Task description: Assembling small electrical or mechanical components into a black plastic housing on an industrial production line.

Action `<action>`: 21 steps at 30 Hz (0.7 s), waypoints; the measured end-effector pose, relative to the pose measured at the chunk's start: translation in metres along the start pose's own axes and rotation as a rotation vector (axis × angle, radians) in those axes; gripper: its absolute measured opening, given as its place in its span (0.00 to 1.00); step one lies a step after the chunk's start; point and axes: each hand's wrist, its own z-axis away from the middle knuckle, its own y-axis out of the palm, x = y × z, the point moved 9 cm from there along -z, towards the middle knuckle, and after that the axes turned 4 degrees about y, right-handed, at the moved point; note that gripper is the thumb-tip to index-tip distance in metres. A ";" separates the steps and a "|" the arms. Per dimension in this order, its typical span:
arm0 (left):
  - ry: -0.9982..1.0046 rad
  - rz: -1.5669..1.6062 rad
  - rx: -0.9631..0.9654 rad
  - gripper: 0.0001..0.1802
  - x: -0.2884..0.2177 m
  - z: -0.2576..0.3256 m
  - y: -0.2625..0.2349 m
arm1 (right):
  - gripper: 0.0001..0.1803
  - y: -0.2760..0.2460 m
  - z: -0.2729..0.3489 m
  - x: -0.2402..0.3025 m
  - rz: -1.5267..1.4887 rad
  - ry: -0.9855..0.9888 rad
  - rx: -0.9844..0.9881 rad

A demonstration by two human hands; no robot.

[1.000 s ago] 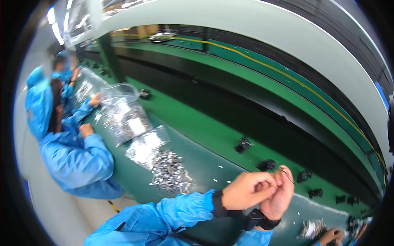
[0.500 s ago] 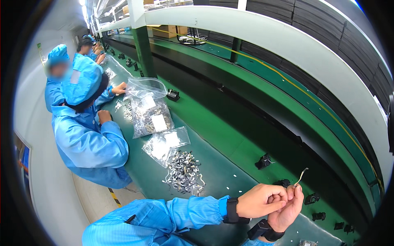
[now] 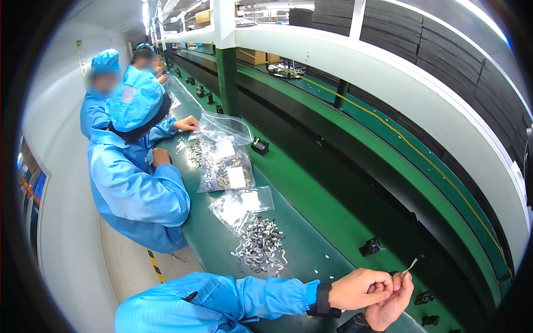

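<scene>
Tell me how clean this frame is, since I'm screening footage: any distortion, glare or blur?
Head view: fisheye bends the shelf edge and green bench; black vignette rings the rim; ceiling lights flare at top; both hands and the pile of small metal parts are sharp.

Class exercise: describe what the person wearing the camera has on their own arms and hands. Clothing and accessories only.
The left arm wears a loose, bright blue work-coat sleeve ending in a gathered cuff. A black wrist strap circles the left wrist; another dark band sits at the right wrist. Both the left hand and right hand are bare, ungloved.
</scene>
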 end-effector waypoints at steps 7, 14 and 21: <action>0.008 0.020 -0.015 0.08 -0.001 -0.001 -0.001 | 0.10 0.009 0.008 0.006 0.084 0.109 -0.009; 0.060 -0.018 -0.024 0.06 -0.007 -0.002 -0.003 | 0.11 -0.002 0.003 0.006 0.079 0.076 -0.071; 0.016 0.032 -0.036 0.06 0.001 -0.001 -0.002 | 0.12 0.013 0.011 0.008 0.161 0.062 -0.137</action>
